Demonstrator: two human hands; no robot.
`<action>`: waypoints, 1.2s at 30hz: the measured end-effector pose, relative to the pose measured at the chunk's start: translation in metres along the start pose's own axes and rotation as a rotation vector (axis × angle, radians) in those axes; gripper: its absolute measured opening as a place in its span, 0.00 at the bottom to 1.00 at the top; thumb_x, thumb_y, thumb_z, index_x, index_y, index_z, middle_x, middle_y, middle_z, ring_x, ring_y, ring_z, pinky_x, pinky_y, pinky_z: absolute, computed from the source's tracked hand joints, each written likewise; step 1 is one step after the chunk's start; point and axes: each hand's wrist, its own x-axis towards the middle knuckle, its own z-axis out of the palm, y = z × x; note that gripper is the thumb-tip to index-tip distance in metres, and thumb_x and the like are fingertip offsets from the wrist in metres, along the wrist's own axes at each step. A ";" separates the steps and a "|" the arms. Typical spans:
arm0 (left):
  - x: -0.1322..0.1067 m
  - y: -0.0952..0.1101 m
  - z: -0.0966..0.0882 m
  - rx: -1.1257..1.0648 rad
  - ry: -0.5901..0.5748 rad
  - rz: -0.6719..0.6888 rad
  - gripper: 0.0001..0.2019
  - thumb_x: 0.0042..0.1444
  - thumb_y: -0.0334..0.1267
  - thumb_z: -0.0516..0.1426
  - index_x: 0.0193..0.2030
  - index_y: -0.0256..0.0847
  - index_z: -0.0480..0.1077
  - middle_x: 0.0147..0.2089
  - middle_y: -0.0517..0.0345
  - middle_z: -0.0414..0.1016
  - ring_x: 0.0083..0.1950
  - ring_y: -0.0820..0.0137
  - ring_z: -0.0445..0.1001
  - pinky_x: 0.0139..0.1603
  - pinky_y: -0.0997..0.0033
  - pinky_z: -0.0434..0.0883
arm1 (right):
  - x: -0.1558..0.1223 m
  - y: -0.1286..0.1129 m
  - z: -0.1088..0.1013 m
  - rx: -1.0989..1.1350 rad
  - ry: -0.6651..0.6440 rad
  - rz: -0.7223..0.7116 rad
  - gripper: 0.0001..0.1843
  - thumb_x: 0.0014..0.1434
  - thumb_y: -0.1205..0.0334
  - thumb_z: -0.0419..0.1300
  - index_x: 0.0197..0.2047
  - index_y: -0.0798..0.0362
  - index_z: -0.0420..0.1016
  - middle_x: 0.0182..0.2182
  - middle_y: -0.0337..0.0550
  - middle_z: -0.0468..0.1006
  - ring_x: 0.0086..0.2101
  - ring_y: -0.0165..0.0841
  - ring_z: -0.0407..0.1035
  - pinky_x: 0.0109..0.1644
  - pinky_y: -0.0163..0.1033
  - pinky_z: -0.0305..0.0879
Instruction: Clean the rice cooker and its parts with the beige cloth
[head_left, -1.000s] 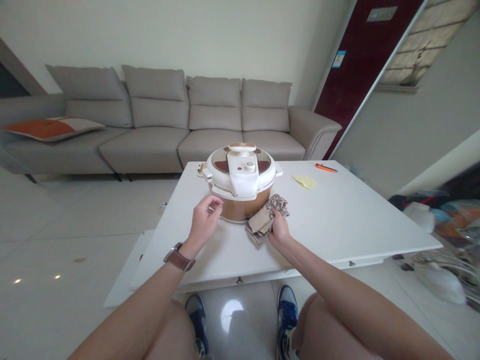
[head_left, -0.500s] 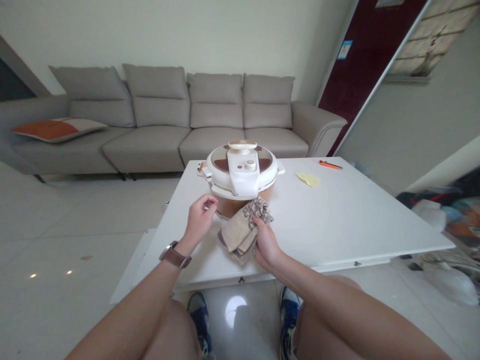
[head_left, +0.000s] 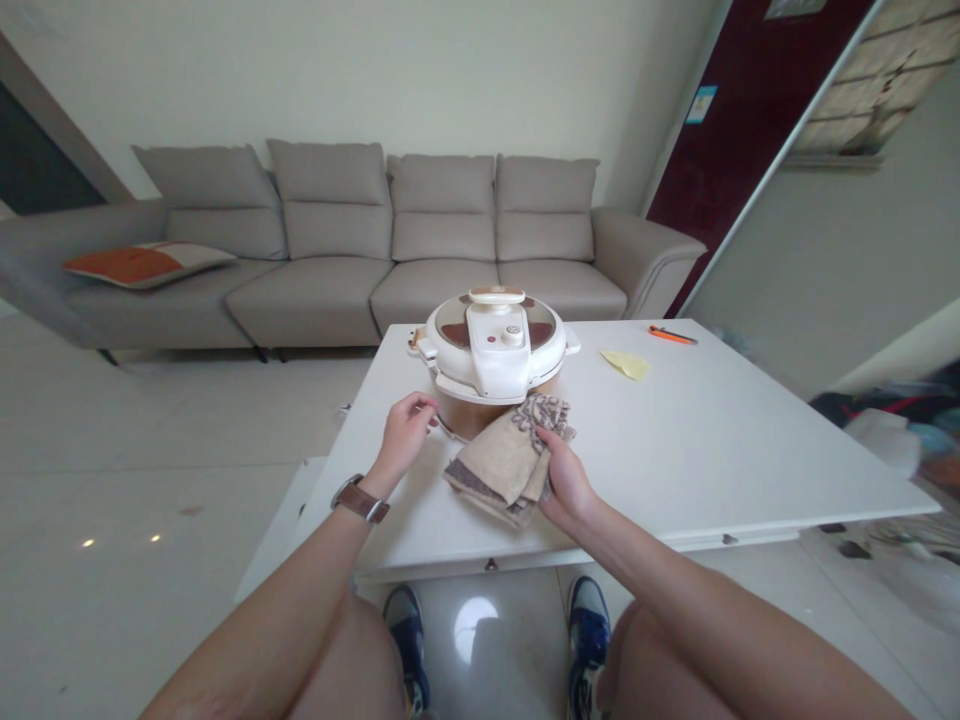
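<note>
With the cooker (head_left: 504,378) at the clock's centre and the sofa (head_left: 442,275) at twelve, the folded beige cloth (head_left: 499,462) is at six, the grip of the right hand (head_left: 568,482) clamped on it. The left hand (head_left: 406,432) curls at eight, near the cooker's base; I cannot tell whether its fingertips meet. A yellow sheet (head_left: 626,364) lies at three on the desk (head_left: 720,440).

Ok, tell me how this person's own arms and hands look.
Both forearms are bare, without sleeves. A watch with a brown strap and silvery case circles the left wrist; the right wrist has none. The left hand and right hand are ungloved, with no rings visible.
</note>
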 end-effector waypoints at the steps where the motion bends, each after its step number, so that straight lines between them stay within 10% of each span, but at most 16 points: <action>1: 0.000 0.000 0.000 -0.010 0.001 -0.007 0.08 0.47 0.41 0.57 0.31 0.40 0.73 0.29 0.57 0.76 0.31 0.66 0.75 0.30 0.69 0.68 | 0.000 -0.007 -0.002 0.006 0.023 0.019 0.13 0.65 0.58 0.57 0.44 0.53 0.80 0.35 0.49 0.87 0.45 0.45 0.83 0.55 0.51 0.79; 6: -0.004 0.001 0.001 -0.038 -0.011 -0.022 0.09 0.45 0.40 0.58 0.31 0.40 0.74 0.31 0.56 0.77 0.31 0.66 0.75 0.29 0.70 0.67 | -0.002 -0.031 -0.004 0.064 0.156 0.083 0.13 0.68 0.62 0.54 0.45 0.55 0.81 0.36 0.46 0.88 0.45 0.41 0.83 0.55 0.45 0.80; 16: -0.025 0.024 0.028 -0.471 -0.148 -0.159 0.16 0.52 0.48 0.64 0.38 0.35 0.78 0.42 0.45 0.84 0.33 0.68 0.76 0.32 0.70 0.69 | 0.014 -0.034 -0.011 0.003 -0.013 0.147 0.14 0.67 0.63 0.54 0.44 0.55 0.81 0.35 0.47 0.88 0.40 0.41 0.84 0.53 0.45 0.80; 21: -0.030 0.035 0.043 -0.693 -0.147 -0.236 0.18 0.51 0.49 0.68 0.39 0.35 0.77 0.44 0.45 0.83 0.34 0.70 0.77 0.32 0.72 0.69 | 0.034 -0.076 -0.047 -0.173 -0.121 0.236 0.16 0.65 0.63 0.55 0.49 0.55 0.81 0.32 0.48 0.88 0.37 0.44 0.84 0.52 0.49 0.79; 27: -0.032 0.038 0.044 -0.802 -0.171 -0.284 0.15 0.53 0.45 0.70 0.40 0.36 0.76 0.41 0.50 0.83 0.34 0.72 0.78 0.32 0.75 0.71 | 0.048 -0.125 -0.112 -0.309 0.061 0.297 0.14 0.66 0.63 0.56 0.47 0.60 0.80 0.33 0.52 0.87 0.34 0.42 0.84 0.46 0.45 0.80; 36: -0.032 0.037 0.045 -0.827 -0.176 -0.283 0.14 0.56 0.43 0.69 0.37 0.37 0.72 0.38 0.51 0.83 0.33 0.73 0.78 0.35 0.74 0.72 | 0.066 -0.140 -0.191 -0.449 0.244 0.358 0.12 0.67 0.62 0.56 0.45 0.59 0.79 0.29 0.52 0.86 0.28 0.41 0.82 0.39 0.45 0.80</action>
